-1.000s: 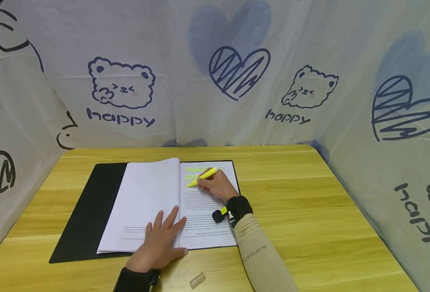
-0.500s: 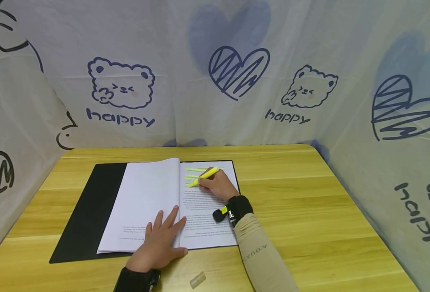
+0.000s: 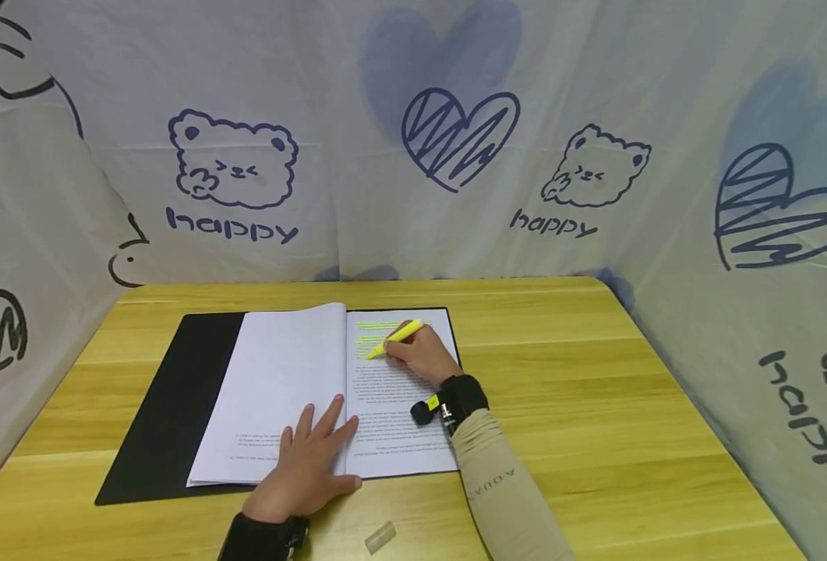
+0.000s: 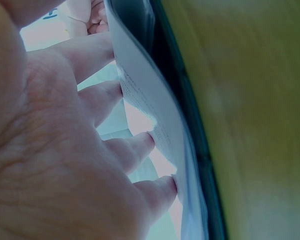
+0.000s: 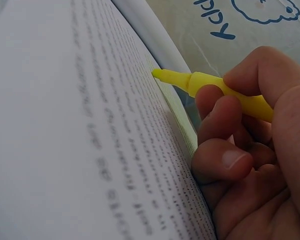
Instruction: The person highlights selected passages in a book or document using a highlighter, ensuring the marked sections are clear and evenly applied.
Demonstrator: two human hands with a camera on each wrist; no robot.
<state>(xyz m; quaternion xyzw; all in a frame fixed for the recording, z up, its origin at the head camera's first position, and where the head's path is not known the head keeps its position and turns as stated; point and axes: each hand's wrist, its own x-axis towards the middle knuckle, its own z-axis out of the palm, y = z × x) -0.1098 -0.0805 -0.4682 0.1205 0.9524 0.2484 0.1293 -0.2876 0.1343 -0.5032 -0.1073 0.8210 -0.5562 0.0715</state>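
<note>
My right hand (image 3: 423, 354) pinches a yellow highlighter (image 3: 404, 332) between thumb and fingers, its tip at a line of print on the right-hand page (image 3: 402, 436). In the right wrist view the highlighter (image 5: 205, 84) slants toward the paper, tip down on the text. Several lines near the top of that page carry yellow marking. My left hand (image 3: 305, 467) lies with fingers spread over the lower part of the left-hand page (image 3: 280, 374) and the fold. In the left wrist view its fingertips (image 4: 167, 187) press on the paper.
The pages sit in a black folder (image 3: 167, 413) spread on a wooden table (image 3: 560, 405). A small translucent cap (image 3: 380, 538) lies near the front edge, between the forearms. White cloth (image 3: 343, 156) with bear and heart drawings hangs behind the table and at both sides.
The right hand has shifted slightly to the right with the highlighter, its tip sliding along the line of text. The left hand stays in place.
</note>
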